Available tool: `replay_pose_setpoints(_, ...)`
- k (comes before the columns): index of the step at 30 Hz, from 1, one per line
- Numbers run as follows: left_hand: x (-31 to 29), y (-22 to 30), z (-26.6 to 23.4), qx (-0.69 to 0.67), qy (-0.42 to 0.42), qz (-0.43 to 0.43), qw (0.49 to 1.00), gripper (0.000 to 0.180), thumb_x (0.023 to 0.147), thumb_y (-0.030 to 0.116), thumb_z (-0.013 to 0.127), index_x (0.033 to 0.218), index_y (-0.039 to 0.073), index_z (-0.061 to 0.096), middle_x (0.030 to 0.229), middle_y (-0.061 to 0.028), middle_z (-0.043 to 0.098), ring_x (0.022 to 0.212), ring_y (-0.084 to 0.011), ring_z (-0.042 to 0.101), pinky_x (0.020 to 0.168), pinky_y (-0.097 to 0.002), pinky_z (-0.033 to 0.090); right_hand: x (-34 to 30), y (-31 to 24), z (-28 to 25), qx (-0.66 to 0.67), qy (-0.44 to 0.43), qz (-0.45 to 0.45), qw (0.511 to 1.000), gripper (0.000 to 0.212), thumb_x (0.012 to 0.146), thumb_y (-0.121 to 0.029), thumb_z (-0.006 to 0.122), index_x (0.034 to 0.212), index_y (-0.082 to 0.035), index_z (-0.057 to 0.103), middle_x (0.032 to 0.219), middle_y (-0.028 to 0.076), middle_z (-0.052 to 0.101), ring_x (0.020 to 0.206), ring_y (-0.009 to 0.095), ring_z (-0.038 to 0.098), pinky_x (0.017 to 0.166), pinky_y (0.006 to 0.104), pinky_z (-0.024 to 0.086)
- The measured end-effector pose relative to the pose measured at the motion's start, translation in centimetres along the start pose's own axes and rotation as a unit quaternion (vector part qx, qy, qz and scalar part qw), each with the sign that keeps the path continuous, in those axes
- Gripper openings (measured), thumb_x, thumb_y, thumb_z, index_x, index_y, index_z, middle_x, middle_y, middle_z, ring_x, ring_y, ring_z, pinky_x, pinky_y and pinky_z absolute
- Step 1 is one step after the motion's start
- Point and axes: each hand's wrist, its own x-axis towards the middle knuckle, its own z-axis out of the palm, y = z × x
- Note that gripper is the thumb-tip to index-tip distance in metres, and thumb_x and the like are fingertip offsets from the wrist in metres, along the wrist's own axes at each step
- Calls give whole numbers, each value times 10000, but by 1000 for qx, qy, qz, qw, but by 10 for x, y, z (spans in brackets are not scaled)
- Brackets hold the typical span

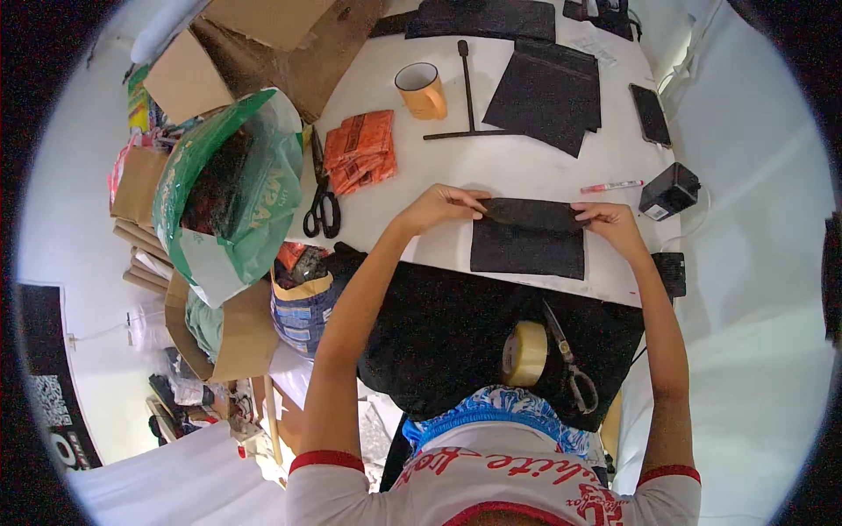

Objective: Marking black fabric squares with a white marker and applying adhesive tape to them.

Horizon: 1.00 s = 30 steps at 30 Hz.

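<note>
A black rectangular piece of fabric [526, 250] lies on the white table in front of me, its far part folded over toward me. My left hand [449, 206] pinches the far left corner between thumb and fingers. At the far right corner, my right hand [611, 224] grips the fabric the same way. Beyond it lies a stack of similar black pieces [545, 92]. A dark T-shaped tool [467, 96] rests beside that stack. Black cloth [438, 324] covers my lap, with a roll of clear tape [524, 353] and metal scissors [568, 359] on it.
An orange mug [422, 90], orange packets [360, 151] and black-handled scissors [323, 206] are on the table's left. On the right lie a phone [650, 114], a pen [611, 187] and a black box-shaped device [670, 191]. A green-white plastic bag [272, 188] and cardboard boxes [241, 337] crowd the left side.
</note>
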Motion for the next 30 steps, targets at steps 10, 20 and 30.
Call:
replay_pose_setpoints(10,-6,6,1,207,-67,60,974,126,721,18,697,832,68,731,1241,-145,555,1119,-211,534,956,-314,416,-15,-24,7,-253,-67,-109,959,285,694,103,611,922,-48,693,1126,82,637,930,169,638,984,348,410)
replay_pose_setpoints(20,-51,27,57,502,94,168,843,254,768,110,661,1021,120,668,1278,-142,508,1205,-299,463,1010,-375,364,-23,-15,4,-269,-33,-149,951,259,688,78,624,905,-45,692,1134,94,621,931,215,643,1116,444,216)
replay_pose_setpoints(30,-2,-34,168,626,153,273,715,495,844,435,553,1254,160,522,1345,-99,448,1284,-256,369,1070,-429,266,-36,-25,17,-315,-19,-162,935,228,714,29,614,905,-62,699,1110,79,637,1049,252,573,1050,399,335)
